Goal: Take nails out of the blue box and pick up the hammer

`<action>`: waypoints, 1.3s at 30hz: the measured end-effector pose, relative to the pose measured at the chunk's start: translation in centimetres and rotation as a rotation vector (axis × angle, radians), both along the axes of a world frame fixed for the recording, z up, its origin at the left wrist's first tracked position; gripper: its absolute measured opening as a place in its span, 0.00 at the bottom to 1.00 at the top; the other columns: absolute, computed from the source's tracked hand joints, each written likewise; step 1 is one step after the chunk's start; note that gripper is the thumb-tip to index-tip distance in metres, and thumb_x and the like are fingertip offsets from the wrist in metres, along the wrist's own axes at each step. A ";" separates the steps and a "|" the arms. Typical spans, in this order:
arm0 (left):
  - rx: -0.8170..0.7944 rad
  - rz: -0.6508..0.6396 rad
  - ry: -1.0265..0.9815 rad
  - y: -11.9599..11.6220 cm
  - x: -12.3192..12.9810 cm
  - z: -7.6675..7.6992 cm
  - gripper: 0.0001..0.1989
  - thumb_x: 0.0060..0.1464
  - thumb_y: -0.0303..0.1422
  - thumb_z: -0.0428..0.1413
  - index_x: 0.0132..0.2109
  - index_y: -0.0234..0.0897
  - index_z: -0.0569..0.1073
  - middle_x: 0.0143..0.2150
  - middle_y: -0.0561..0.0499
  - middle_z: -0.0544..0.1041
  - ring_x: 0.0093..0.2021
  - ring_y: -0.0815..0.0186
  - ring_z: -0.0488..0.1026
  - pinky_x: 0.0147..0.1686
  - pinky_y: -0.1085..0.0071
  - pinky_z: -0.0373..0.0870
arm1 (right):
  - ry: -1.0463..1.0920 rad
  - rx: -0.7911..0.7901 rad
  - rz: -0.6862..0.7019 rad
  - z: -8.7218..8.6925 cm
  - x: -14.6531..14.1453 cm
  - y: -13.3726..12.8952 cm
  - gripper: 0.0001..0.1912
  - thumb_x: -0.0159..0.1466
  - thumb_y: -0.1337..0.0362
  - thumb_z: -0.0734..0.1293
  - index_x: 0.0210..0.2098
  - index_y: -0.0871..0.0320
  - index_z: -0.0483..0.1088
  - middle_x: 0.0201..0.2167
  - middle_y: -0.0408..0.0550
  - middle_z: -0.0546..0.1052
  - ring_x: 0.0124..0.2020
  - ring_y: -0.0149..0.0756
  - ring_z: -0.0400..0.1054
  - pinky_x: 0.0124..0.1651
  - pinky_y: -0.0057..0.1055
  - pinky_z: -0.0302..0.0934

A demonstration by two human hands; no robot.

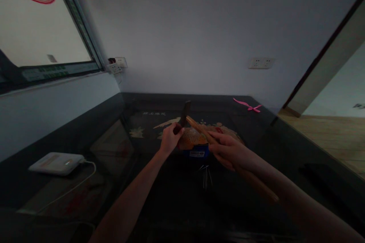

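My right hand [226,150] is closed round the wooden handle of a hammer [201,130]. The handle slants from low right up to a dark head. Beside that head, my left hand [170,138] is closed with its fingertips pinched together. A dark shape shows at those fingers, but what they hold is hidden. Under both hands lies a speckled orange-brown object [189,138] with a blue label [197,152] on its front. Several thin silver nails [205,177] lie on the dark table in front of it.
The glossy dark table [171,205] meets the wall at the back. A white device [58,163] with a white cable [82,182] lies at the left. A pink ribbon [251,107] is at the back right, and a dark flat object [322,178] sits near the right edge.
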State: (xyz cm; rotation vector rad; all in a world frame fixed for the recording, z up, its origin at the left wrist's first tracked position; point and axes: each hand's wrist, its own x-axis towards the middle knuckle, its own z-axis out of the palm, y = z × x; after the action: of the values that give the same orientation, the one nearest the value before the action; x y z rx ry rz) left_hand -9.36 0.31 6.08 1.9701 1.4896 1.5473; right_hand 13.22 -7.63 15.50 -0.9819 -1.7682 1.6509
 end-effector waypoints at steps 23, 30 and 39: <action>-0.007 -0.033 -0.003 -0.1 0.1 -0.1 0.04 0.52 0.28 0.58 0.30 0.36 0.72 0.27 0.52 0.77 0.28 0.66 0.75 0.31 0.72 0.73 | -0.025 -0.005 0.003 -0.1 0.4 -0.2 0.35 0.61 0.59 0.63 0.64 0.67 0.52 0.09 0.28 0.58 0.08 0.23 0.47 0.09 0.18 0.46; 0.011 -0.067 -0.049 -0.1 0.1 -0.2 0.04 0.53 0.30 0.58 0.30 0.36 0.73 0.29 0.51 0.79 0.30 0.65 0.77 0.33 0.70 0.75 | -0.010 0.011 -0.027 0.2 0.4 -0.4 0.35 0.61 0.60 0.63 0.65 0.66 0.52 0.10 0.30 0.60 0.08 0.23 0.48 0.10 0.18 0.46; 0.005 -0.053 -0.017 -0.1 -0.2 -0.1 0.04 0.51 0.27 0.58 0.29 0.35 0.72 0.30 0.51 0.79 0.29 0.66 0.76 0.32 0.72 0.74 | -0.010 -0.002 -0.014 0.6 0.5 -0.5 0.36 0.60 0.60 0.63 0.65 0.67 0.52 0.09 0.29 0.59 0.08 0.22 0.46 0.09 0.18 0.46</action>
State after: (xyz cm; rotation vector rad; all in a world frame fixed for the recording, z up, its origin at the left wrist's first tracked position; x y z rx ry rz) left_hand -9.60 0.23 5.97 1.9770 1.4172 1.5437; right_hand 13.75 -8.13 16.12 -1.0028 -1.7634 1.6419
